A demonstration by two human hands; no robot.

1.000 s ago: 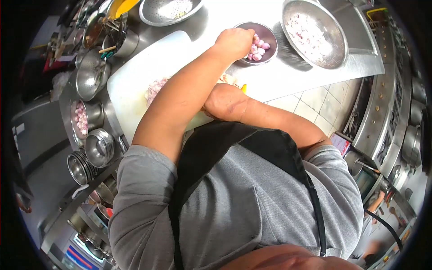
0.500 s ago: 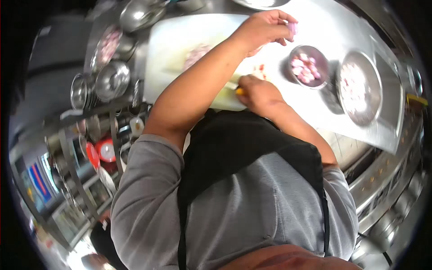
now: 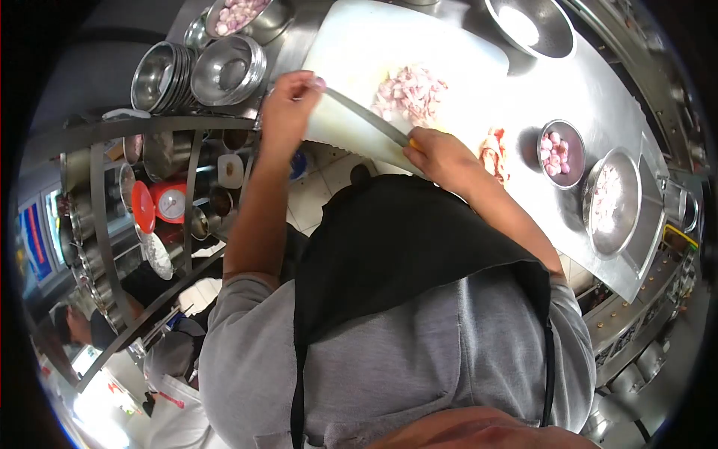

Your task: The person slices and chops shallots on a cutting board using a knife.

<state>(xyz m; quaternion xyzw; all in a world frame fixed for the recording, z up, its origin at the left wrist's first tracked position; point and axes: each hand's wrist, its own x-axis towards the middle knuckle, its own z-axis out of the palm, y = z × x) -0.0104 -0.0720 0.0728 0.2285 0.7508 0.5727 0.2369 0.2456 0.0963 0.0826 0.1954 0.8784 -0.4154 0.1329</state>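
Observation:
Over the left front part of the white cutting board, my left hand is closed, pinching a small purple shallot in its fingertips. A knife with a yellow handle is gripped in my right hand. Its blade points left across the board, the tip near the shallot. Beyond the blade lies a pile of chopped shallots. Right of my right hand is a small heap of reddish scraps. Farther right, a small metal bowl holds whole peeled shallots.
A larger metal bowl with pale pieces stands at the right, and another bowl at the back right. Stacked metal bowls and a bowl of shallots are at the left. Below is a rack with a red scale. Another person is lower left.
My left hand has swung from the right, near the small bowl, to the left side of the board with the shallot. My right hand still holds the knife. The view has shifted.

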